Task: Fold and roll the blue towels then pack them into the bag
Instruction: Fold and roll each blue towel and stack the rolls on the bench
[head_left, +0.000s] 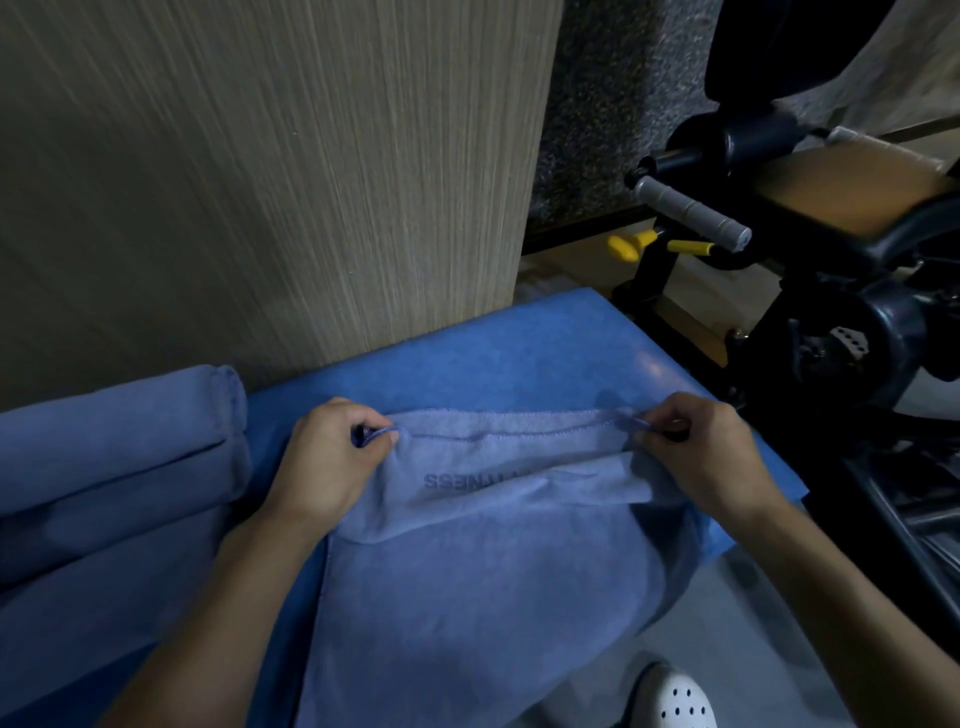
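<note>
Blue cloth pinched at both ends: left hand curled on one corner of the towel, right hand nipping the other, well apart, folded hem taut between. Drapes toward the body, lettering upside down. Under both hands, a brighter blue pad. Left of the left hand, stacked towels. Beyond, a wood-grain panel; past the right hand, a grey grip on black gym gear.

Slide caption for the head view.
Left hand and right hand pinch the towel by its far corners on a bench.
</note>
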